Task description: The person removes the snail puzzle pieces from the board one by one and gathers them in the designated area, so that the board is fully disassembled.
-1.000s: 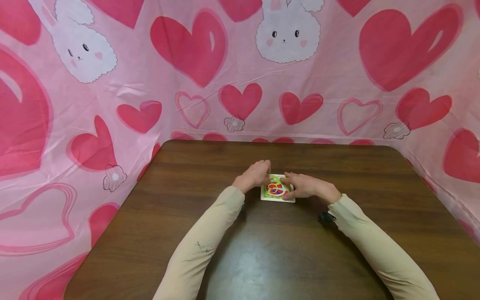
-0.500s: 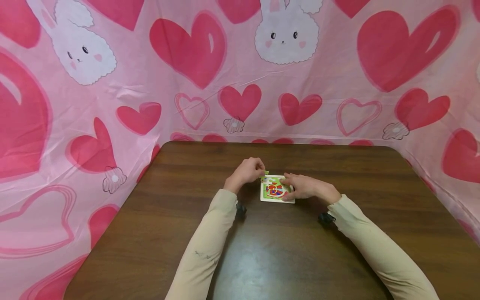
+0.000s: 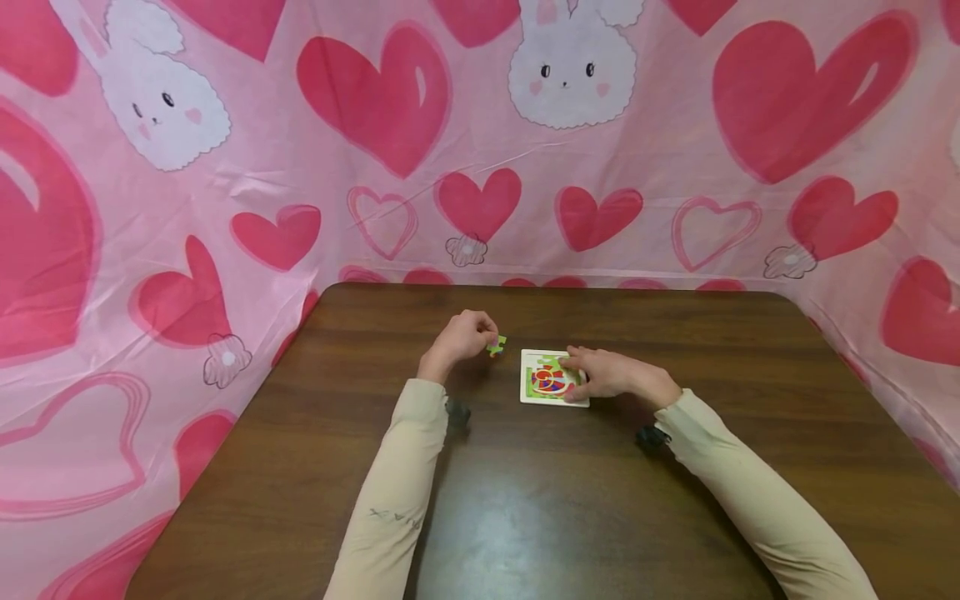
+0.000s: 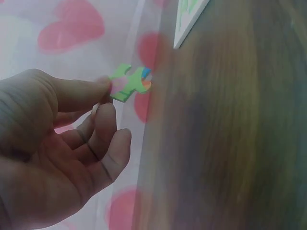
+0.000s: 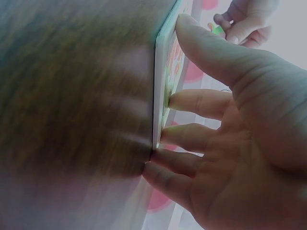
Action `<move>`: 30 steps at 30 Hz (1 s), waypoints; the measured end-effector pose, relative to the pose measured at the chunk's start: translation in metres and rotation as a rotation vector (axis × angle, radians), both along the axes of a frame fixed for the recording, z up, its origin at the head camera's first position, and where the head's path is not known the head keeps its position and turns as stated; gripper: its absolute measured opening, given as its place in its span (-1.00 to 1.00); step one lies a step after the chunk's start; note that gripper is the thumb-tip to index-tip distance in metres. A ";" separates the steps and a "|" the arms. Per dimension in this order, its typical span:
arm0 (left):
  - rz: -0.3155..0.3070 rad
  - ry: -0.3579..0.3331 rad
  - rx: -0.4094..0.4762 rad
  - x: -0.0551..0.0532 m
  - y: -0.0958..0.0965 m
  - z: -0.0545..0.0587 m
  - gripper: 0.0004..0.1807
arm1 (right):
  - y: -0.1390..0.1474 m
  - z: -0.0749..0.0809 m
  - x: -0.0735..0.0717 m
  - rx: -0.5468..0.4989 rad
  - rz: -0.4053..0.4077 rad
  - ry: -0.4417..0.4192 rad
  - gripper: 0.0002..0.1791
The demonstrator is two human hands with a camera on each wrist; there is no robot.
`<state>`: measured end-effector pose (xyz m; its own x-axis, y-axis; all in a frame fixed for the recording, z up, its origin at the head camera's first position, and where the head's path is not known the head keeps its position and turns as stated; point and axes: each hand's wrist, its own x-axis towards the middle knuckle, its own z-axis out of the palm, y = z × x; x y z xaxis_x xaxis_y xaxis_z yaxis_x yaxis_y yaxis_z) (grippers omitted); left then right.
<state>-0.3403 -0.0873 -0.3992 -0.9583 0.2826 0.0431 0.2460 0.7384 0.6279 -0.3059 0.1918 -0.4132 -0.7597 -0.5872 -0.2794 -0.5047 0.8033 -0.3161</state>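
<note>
My left hand [image 3: 467, 334] pinches a green jigsaw puzzle piece [image 4: 127, 84] between thumb and forefinger. The piece has a knobbed outline with small blue and orange patches, and it is held left of the puzzle board. In the left wrist view the other fingers curl loosely below it. The square jigsaw puzzle board [image 3: 547, 382], white-rimmed with a red, blue and green picture, lies flat on the table; a pale gap shows at its upper left. My right hand [image 3: 611, 372] rests on the board's right side, fingers extended, thumb [image 5: 201, 45] and fingertips touching it and partly covering the picture.
The brown wooden table [image 3: 510, 500] extends around the board on all sides. Behind it and at both sides hangs a pink cloth [image 3: 645, 158] with hearts and rabbits. Dark wrist cameras [image 3: 651, 437] hang under both wrists, close over the table.
My left hand has lifted the green puzzle piece from the board's upper left and carried it leftward, baring a pale gap. My right hand has stayed on the board.
</note>
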 end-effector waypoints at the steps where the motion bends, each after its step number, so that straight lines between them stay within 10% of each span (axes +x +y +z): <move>1: 0.005 -0.001 0.001 0.000 -0.003 0.000 -0.89 | 0.000 0.000 0.000 0.000 0.002 0.003 -0.15; 30: 0.127 -0.139 -0.029 -0.004 -0.076 -0.009 -0.86 | 0.002 0.000 0.000 -0.024 -0.004 -0.008 -0.15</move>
<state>-0.3447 -0.1631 -0.4081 -0.9825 0.1582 -0.0981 0.0623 0.7762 0.6274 -0.3061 0.1935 -0.4128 -0.7600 -0.5906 -0.2712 -0.4987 0.7976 -0.3394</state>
